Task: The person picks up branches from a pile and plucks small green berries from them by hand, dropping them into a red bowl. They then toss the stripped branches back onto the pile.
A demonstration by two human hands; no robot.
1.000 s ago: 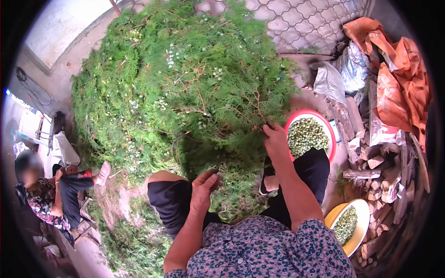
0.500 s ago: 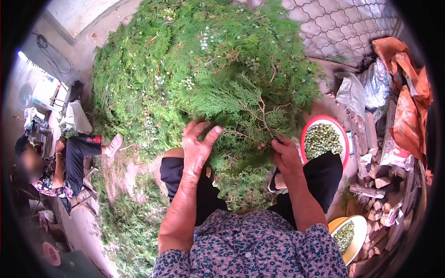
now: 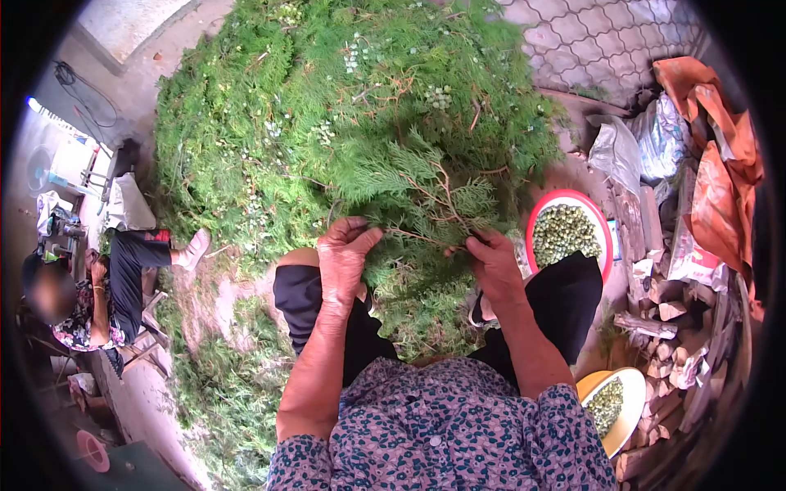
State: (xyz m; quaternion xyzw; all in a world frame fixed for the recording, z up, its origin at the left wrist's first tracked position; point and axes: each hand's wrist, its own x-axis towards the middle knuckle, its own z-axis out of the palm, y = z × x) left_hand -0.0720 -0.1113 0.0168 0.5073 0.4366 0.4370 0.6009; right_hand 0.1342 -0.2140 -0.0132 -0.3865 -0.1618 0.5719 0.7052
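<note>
A green evergreen branch (image 3: 446,192) with feathery leaves and a brown stem is held up in front of my knees. My right hand (image 3: 498,266) is closed around the base of its stem, thumb against fingers. On the other side, my left hand (image 3: 345,255) pinches with thumb and forefinger at the end of a side twig of the same branch; whether a cone sits in that pinch is too small to tell. Beyond both hands rises a large heap of cut evergreen branches (image 3: 270,155), dotted with pale green cones.
By my right knee stands a red-rimmed basin (image 3: 607,237) of green cones; a yellow basin (image 3: 630,417) with more is lower right. Firewood (image 3: 655,327), sacks (image 3: 618,155) and an orange sheet (image 3: 716,196) line the right. Another person (image 3: 98,295) sits at left.
My left hand has gone from thumb and fingers apart to a pinch at the side twig. My right hand still grips the stem, and the branch sits slightly further left.
</note>
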